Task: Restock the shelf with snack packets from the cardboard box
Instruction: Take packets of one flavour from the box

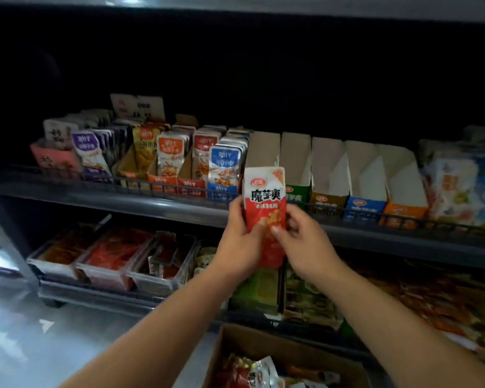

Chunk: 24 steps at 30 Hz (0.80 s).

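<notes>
Both hands, left hand and right hand, are pinching an upright red-white packet reading "魔芋爽" before the shelf.

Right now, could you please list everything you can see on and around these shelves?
snack packet: one face visible, red and white, in front of the upper shelf
upper shelf: one, dark grey, wire rail along its front
packet rows: several, purple, yellow, orange, red, blue, upper shelf left
display boxes: five, tan with coloured fronts, upper shelf middle
pale bags: count unclear, upper shelf right
sign card: one, white, behind the packet rows
clear tubs: three, red and orange contents, lower shelf left
cardboard box: one, brown, bottom centre, packets inside
left hand: grips the snack packet's left edge
right hand: grips its right edge
</notes>
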Motion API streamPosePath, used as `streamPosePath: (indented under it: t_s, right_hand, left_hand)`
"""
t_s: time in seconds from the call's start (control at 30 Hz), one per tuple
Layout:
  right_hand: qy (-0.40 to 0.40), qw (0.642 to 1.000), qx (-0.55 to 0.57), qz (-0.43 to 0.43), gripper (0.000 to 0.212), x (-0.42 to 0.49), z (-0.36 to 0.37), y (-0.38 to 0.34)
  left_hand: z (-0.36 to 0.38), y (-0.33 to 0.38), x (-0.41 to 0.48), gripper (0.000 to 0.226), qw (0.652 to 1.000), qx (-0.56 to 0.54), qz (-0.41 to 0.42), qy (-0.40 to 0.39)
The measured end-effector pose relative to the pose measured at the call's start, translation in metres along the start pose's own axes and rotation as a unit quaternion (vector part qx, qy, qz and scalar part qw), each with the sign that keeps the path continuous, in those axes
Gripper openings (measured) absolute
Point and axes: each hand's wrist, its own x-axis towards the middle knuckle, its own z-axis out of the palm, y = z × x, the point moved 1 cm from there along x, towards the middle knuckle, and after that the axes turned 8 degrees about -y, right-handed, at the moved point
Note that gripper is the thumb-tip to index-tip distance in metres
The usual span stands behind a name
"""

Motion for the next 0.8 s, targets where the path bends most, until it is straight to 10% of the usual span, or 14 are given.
streamPosePath:
  t_s: [0.8]
  right_hand:
    - [0.119, 0.968, -0.144, -0.165, 0.028, 0.129, -0.047, -0.060]
  left_hand:
    - [-0.035, 0.069, 0.125, 0.045, 0.966, 0.209, 0.146, 0.027]
